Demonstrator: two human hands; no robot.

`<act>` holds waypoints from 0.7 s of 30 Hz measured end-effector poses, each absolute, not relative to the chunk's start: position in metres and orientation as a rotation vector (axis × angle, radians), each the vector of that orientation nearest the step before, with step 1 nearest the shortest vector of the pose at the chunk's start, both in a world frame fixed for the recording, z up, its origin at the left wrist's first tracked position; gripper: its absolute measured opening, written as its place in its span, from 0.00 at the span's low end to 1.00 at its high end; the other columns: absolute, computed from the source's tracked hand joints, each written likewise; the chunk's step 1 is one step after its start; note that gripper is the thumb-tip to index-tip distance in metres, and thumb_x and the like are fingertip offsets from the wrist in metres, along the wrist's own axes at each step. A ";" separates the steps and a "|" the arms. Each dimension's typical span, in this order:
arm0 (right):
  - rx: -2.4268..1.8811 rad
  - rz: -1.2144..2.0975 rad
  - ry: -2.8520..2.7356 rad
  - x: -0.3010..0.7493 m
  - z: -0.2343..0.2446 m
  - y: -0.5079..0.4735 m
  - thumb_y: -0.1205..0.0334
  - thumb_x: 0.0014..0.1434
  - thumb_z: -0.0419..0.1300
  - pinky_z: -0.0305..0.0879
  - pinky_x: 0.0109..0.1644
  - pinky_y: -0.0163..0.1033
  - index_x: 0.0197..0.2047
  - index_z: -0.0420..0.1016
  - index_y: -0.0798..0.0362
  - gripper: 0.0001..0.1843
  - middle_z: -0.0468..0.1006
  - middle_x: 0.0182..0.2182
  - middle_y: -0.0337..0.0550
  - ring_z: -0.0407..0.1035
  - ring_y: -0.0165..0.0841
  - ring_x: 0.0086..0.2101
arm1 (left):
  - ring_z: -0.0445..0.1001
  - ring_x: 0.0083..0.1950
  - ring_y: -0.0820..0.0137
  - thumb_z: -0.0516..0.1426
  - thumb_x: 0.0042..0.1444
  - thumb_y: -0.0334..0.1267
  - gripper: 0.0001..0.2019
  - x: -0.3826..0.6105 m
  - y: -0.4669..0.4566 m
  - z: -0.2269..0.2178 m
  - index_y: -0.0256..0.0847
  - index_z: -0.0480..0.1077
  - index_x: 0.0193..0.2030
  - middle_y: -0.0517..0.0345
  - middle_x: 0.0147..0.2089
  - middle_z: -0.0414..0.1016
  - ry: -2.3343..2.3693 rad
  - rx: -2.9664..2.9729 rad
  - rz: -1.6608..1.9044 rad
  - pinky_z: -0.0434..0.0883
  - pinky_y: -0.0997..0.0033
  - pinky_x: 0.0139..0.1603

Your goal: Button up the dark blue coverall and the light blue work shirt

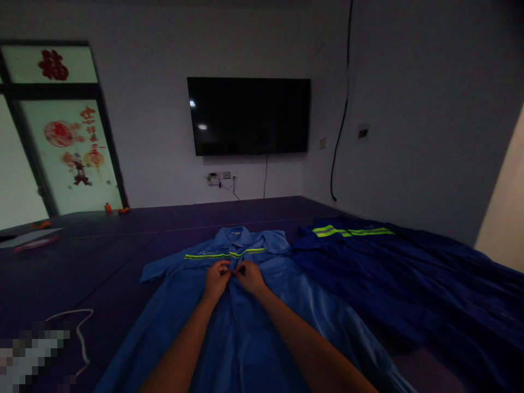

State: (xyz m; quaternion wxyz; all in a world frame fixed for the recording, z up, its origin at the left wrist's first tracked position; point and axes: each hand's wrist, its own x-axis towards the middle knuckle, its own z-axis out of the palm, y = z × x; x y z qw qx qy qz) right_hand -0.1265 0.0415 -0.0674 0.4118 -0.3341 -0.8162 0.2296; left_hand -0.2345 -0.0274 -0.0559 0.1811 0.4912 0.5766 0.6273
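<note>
A light-blue work shirt (pixel 270 284) with a yellow-green reflective stripe across the chest lies spread out before me, its collar at the far end. Both hands meet at its front placket, just below the stripe. With fingers pinched, my left hand (pixel 216 277) grips the left side of the shirt's front edge. My right hand (pixel 249 277) pinches the opposite side, its fingertips almost touching the left ones. Any button between the fingertips is too small and dark to make out.
A darker blue garment (pixel 368 273) with reflective stripes lies to the right, beside the shirt. The purple surface (pixel 123 256) holds a white cord (pixel 84 344) at left and small orange objects (pixel 108 208) near the door. A television (pixel 251 117) hangs on the far wall.
</note>
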 end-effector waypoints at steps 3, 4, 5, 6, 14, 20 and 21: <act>-0.818 0.608 -2.055 -0.126 -0.067 0.042 0.69 0.48 0.55 0.61 0.34 0.32 0.27 0.72 0.54 0.05 0.75 0.26 0.40 0.68 0.30 0.29 | 0.65 0.20 0.77 0.56 0.38 0.30 0.14 -0.234 -0.028 -0.055 0.35 0.69 0.36 0.66 0.18 0.67 1.634 1.400 1.768 0.60 0.79 0.23; -0.809 0.621 -2.055 -0.126 -0.067 0.042 0.70 0.48 0.55 0.61 0.34 0.32 0.27 0.72 0.54 0.06 0.75 0.27 0.40 0.68 0.30 0.29 | 0.65 0.20 0.77 0.56 0.38 0.30 0.14 -0.234 -0.028 -0.055 0.35 0.69 0.36 0.66 0.18 0.67 1.635 1.402 1.768 0.60 0.79 0.23; -0.801 0.636 -2.054 -0.126 -0.067 0.042 0.71 0.48 0.54 0.61 0.34 0.32 0.27 0.72 0.54 0.06 0.75 0.27 0.41 0.69 0.30 0.29 | 0.65 0.20 0.77 0.55 0.38 0.30 0.14 -0.234 -0.028 -0.055 0.35 0.69 0.36 0.66 0.18 0.67 1.634 1.402 1.768 0.60 0.79 0.23; -0.797 0.650 -2.052 -0.126 -0.067 0.042 0.71 0.48 0.54 0.61 0.34 0.32 0.27 0.72 0.54 0.07 0.75 0.27 0.41 0.69 0.30 0.29 | 0.65 0.20 0.77 0.55 0.38 0.30 0.14 -0.234 -0.029 -0.055 0.35 0.69 0.37 0.66 0.18 0.67 1.634 1.400 1.771 0.60 0.79 0.23; -0.818 0.618 -2.048 -0.124 -0.064 0.039 0.73 0.47 0.54 0.61 0.34 0.33 0.26 0.72 0.53 0.07 0.75 0.26 0.40 0.68 0.30 0.29 | 0.67 0.21 0.75 0.55 0.40 0.32 0.13 -0.231 -0.029 -0.053 0.35 0.69 0.36 0.63 0.19 0.68 1.698 1.394 1.763 0.61 0.78 0.23; -0.826 0.570 -2.066 -0.125 -0.064 0.039 0.72 0.48 0.54 0.60 0.34 0.33 0.26 0.71 0.53 0.07 0.74 0.25 0.40 0.67 0.30 0.28 | 0.66 0.20 0.74 0.56 0.42 0.41 0.14 -0.231 -0.027 -0.054 0.35 0.69 0.35 0.64 0.16 0.66 1.795 1.388 1.785 0.59 0.77 0.22; -0.828 0.569 -2.067 -0.126 -0.064 0.039 0.72 0.48 0.54 0.60 0.34 0.33 0.26 0.71 0.53 0.06 0.74 0.26 0.40 0.67 0.30 0.29 | 0.66 0.19 0.74 0.56 0.43 0.41 0.14 -0.231 -0.027 -0.054 0.35 0.69 0.36 0.64 0.16 0.66 1.806 1.398 1.778 0.59 0.77 0.22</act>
